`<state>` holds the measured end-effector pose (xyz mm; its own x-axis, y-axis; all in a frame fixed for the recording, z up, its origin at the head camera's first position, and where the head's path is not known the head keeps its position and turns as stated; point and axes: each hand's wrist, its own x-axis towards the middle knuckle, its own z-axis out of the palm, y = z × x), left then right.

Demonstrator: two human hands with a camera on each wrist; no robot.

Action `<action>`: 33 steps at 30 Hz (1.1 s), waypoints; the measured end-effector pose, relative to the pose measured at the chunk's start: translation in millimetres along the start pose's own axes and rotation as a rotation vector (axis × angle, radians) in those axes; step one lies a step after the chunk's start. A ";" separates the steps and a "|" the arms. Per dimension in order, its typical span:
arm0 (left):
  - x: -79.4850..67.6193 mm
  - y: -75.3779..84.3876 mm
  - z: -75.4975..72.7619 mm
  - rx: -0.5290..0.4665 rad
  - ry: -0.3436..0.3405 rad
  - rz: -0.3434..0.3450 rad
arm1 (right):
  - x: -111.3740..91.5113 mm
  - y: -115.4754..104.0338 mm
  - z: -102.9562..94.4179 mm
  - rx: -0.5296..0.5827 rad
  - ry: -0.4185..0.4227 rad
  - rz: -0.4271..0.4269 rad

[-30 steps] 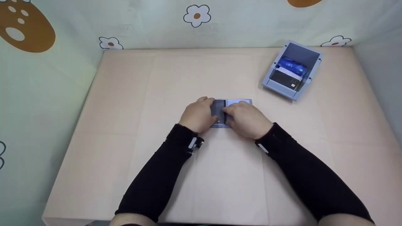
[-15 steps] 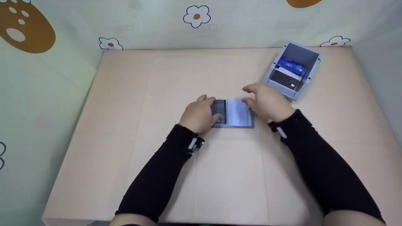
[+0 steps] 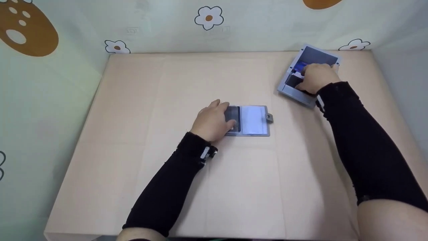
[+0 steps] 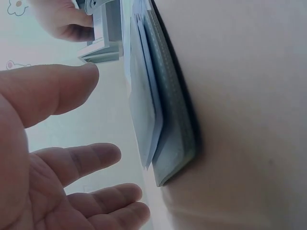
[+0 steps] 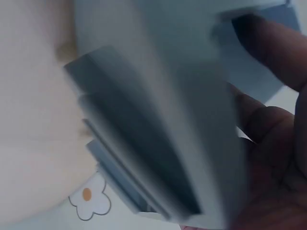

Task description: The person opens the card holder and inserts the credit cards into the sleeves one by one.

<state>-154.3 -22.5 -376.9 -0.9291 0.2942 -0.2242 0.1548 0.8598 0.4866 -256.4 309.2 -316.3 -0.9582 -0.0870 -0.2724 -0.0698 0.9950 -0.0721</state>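
A small grey card holder (image 3: 254,119) lies spread on the table, with clear sleeves, a dark card (image 3: 233,117) on its left half and a snap tab (image 3: 269,117) at its right edge. Over its left end is my left hand (image 3: 211,122), fingers extended; the left wrist view shows the thumb (image 4: 62,88) beside its sleeves. My right hand (image 3: 319,78) reaches into the grey-blue box (image 3: 298,96) at the back right, thumb and fingers apart over a black card (image 3: 294,80) and a blue card (image 3: 301,66). Part of the cards is hidden by that hand.
A peach cloth covers the table (image 3: 187,80). Behind it hangs a pale green curtain (image 3: 160,26) with flower prints. The box stands tilted near the table's back right corner; its grooved outer side (image 5: 139,139) fills much of the right wrist view.
My right hand has left the card holder and moved right and away, into the box. The holder's right half and snap tab have come into sight. My left hand stays at the holder.
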 end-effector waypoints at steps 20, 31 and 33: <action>-0.2 -0.8 -0.9 -0.003 0.005 0.012 | 8.4 -0.5 10.6 -0.052 0.051 0.047; 0.3 0.3 -2.2 -0.011 -0.005 -0.005 | 0.4 0.9 -10.2 0.121 0.102 0.047; 0.2 0.7 -2.9 -0.015 -0.003 -0.004 | -5.1 0.3 -15.9 0.166 0.129 0.062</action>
<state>-155.4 -23.0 -374.2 -0.9287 0.2919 -0.2287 0.1459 0.8545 0.4985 -256.0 310.8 -299.6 -0.9876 -0.0078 -0.1566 0.0270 0.9754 -0.2187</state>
